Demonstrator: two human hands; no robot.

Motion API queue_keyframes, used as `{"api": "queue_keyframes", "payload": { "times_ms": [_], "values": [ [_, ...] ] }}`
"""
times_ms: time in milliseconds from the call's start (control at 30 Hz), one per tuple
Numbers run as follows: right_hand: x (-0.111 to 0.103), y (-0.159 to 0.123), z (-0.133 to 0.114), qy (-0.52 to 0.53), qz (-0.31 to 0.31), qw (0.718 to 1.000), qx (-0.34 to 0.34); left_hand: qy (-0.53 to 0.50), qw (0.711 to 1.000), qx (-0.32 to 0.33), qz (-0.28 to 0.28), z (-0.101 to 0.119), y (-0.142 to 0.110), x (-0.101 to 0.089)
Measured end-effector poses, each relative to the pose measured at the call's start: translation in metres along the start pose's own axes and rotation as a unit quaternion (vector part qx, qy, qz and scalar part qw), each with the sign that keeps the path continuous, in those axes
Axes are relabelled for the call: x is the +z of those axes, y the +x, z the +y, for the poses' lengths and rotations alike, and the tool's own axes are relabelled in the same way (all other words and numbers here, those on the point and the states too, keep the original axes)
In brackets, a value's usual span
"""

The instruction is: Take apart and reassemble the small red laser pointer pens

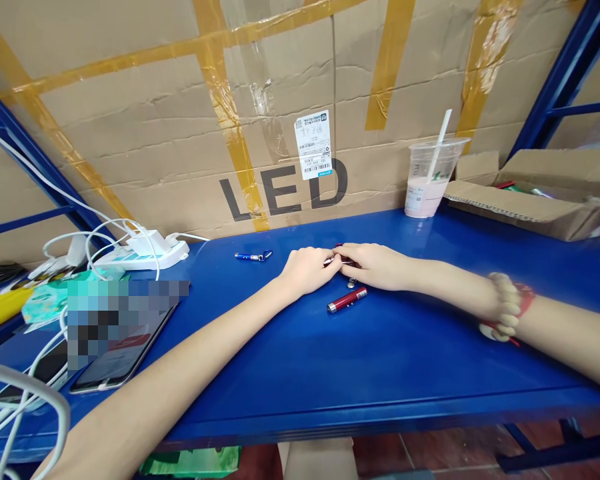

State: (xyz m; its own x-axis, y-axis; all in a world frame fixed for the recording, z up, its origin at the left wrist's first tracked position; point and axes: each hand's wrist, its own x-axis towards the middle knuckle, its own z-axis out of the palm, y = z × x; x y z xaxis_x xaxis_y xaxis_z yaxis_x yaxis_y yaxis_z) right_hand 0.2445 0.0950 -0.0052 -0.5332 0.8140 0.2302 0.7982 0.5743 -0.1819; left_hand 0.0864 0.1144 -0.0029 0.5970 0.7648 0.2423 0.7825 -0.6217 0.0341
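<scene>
Brown cardboard [155,133], strapped with yellowish tape and printed with large black LED letters, is standing behind a blue table [280,360]. Near the middle of the tabletop, the left hand [307,272] and the right hand [373,263] are resting close together, backs upward. Between their fingertips they are holding a small dark red and silver piece [349,261]. The left fingers are curling in and pressing together, pinching its silver end; the right thumb and forefinger are closing on the dark red part from the other side. Just which fingertips are bearing on it cannot be told, as the hands are partly hiding it.

Just below the right fingers, a small round silver part [351,283] is lying near a red metal tube [347,301]. Well to the left of these, a blue penlight [250,257] with a clip is lying on its own. Farther left, a phone [130,353] is lying near a white power strip [145,255] trailing cables. A lidless plastic cup [425,183] with a straw is standing toward the right, beside an open carton [520,210]. The right wrist is wearing a beaded bracelet [505,310].
</scene>
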Motion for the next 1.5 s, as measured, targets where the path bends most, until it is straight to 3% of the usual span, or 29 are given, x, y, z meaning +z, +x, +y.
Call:
{"api": "queue_keyframes", "payload": {
  "times_ms": [1500],
  "values": [
    [0.0035,-0.0005,0.0049,-0.027,0.011,0.999,-0.021,0.004,1.000,0.010,0.008,-0.0017,0.0039,0.0036]
  ]
}}
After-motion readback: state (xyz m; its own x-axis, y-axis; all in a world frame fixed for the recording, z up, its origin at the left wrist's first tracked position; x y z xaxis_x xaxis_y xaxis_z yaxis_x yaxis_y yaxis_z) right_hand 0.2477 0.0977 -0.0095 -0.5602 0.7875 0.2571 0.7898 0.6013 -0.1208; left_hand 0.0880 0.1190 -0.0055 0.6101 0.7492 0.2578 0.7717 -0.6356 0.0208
